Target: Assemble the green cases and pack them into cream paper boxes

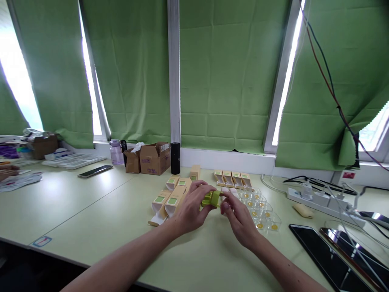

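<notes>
My left hand (194, 205) is closed around a small yellow-green plastic piece (212, 198), hollow and box-like, held just above the table. From the other side, the fingertips of my right hand (238, 215) grip its right edge, with the fingers bent. Beside my left hand lie several opened cream cartons with green labels (172, 201), partly covered by that hand. To the right of my right hand stand several clear cups with yellow centres (259, 225). Behind the hands is a row of similar cartons (232, 178) with their flaps open.
A power strip (325, 205) with tangled cables and two phones (316, 249) occupy the right side. At the back stand a black cylinder (175, 158), brown cardboard boxes (154, 159) and a purple bottle (116, 152). Another person's hand (7, 172) shows at far left.
</notes>
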A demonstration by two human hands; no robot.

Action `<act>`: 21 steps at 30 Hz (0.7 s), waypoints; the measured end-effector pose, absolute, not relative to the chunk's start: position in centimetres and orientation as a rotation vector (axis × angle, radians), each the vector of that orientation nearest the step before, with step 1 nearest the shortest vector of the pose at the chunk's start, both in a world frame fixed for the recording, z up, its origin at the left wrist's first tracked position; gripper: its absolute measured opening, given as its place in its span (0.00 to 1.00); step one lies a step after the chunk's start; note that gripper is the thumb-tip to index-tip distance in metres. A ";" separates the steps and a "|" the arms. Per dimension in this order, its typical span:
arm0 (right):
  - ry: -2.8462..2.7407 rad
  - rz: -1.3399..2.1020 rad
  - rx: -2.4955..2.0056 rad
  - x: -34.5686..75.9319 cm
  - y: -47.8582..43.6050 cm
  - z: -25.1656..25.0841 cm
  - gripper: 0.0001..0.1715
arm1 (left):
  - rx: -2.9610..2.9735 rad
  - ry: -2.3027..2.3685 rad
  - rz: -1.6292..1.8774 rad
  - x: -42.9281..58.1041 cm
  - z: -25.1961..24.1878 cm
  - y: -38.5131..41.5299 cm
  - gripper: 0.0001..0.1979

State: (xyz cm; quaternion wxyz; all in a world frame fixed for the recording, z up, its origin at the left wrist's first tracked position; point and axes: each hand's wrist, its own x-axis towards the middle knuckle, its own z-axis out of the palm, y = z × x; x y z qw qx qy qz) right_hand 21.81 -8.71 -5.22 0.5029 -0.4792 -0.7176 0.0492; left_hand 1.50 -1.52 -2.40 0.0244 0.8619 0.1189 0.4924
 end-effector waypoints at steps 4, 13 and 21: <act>-1.826 -0.219 -1.240 22.3 -8.3 -5.1 0.13 | 2.224 0.541 1.416 1.7 -3.5 0.5 0.23; -2.160 -0.588 -1.444 22.3 -7.1 -7.2 0.14 | 1.662 0.426 1.115 2.0 -4.5 3.2 0.31; -2.249 -0.576 -1.576 22.3 -6.7 -7.1 0.16 | 1.614 0.420 1.067 2.0 -3.9 2.3 0.32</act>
